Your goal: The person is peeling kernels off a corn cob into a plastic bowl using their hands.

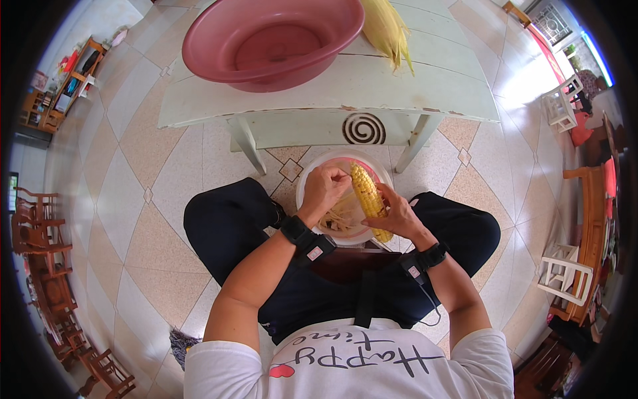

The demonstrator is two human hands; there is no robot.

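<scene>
A husked corn cob (369, 195) with yellow kernels and some darker ones is tilted in my right hand (402, 214), whose fingers and thumb hold its lower half. My left hand (326, 192) is beside the cob's upper end, thumb and fingertips pinched together. Whether a fine strand of silk is between them is too small to tell. Below both hands, a round white-rimmed tub (305, 172) with a pink inside stands on the floor. Pale corn silk and husk scraps (339, 215) lie in it, partly hidden by my hands and the cob.
Ahead stands a low, pale green wooden table (423, 92) with chipped edges. On it are a large reddish plastic basin (279, 47) and corn in its husk (388, 32). White stools (565, 273) stand at the right; wooden chairs (42, 229) line the left.
</scene>
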